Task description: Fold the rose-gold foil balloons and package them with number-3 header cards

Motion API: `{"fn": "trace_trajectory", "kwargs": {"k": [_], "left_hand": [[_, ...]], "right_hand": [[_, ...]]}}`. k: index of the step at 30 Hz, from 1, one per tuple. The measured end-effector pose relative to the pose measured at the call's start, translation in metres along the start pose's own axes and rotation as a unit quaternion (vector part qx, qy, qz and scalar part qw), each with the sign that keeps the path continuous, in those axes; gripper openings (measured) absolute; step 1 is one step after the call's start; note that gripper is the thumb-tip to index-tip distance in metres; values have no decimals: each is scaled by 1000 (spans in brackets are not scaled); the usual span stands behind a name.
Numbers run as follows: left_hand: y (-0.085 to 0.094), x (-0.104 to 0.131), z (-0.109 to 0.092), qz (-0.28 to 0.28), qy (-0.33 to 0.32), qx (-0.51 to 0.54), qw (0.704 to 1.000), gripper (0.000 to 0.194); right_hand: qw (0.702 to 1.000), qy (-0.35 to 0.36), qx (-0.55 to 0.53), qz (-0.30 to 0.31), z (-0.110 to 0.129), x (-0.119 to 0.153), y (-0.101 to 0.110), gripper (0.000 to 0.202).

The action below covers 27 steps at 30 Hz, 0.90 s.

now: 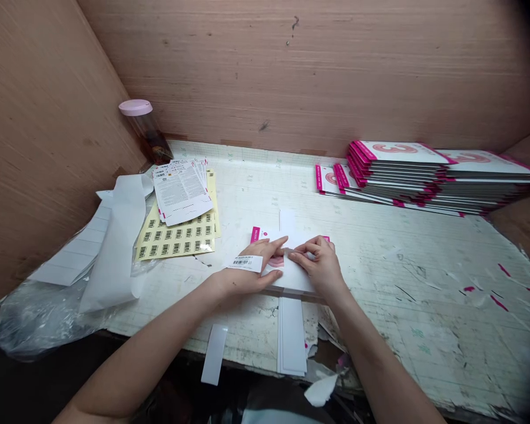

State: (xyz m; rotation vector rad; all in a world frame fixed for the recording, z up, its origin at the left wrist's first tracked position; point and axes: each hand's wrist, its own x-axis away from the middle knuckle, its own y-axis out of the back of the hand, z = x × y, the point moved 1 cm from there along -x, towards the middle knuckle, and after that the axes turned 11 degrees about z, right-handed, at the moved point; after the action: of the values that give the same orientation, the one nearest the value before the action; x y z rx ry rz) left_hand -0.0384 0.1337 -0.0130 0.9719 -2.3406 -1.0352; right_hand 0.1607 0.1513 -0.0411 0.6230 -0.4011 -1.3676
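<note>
A white packet with magenta corners (256, 234) lies flat in front of me, partly covered by both hands. My left hand (258, 265) rests on it with fingers stretched out, and a white barcode label (245, 262) sits across the back of that hand near the wrist. My right hand (320, 265) is on the packet's right part, its thumb and forefinger pinched together near the middle. What they pinch, if anything, is too small to make out. Long white paper strips (292, 338) run underneath the packet and stick out towards me.
Stacks of pink-and-white packets (406, 153) stand at the back right. Printed cards (183, 194) lie on yellow barcode sheets (176, 238) at left, near a pink-lidded bottle (148, 129), white paper (115, 241) and plastic film (48, 318). Paper scraps (499, 303) litter the right side.
</note>
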Motion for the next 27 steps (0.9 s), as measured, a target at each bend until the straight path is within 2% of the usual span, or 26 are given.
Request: {"fn": "trace_trajectory", "kwargs": {"k": [4,7,11,16,22,27], "left_hand": [[4,-9,-4,-2,4,-1,1000,71],[4,-17,-3,-5,10,-9,1000,83],[0,-23,1,-21,-27,-12,999,96],[-1,-24,0,13,4,14,1000,104],[-3,-23,-2,12,68,0,998,89],[-3,-26,-4,-11,50,-12,999,78]], "right_hand": [[1000,-3,-5,-4,-1,-1,0,10],[1000,3,-9,-2,-1,-2,0,11],[1000,12,-15,-3,-1,-1,0,11],[999,15,-29,-6,-1,0,0,10],[999,13,-49,1,-3,-2,2,14],[999,-3,-45,-4,-7,-2,-1,11]]}}
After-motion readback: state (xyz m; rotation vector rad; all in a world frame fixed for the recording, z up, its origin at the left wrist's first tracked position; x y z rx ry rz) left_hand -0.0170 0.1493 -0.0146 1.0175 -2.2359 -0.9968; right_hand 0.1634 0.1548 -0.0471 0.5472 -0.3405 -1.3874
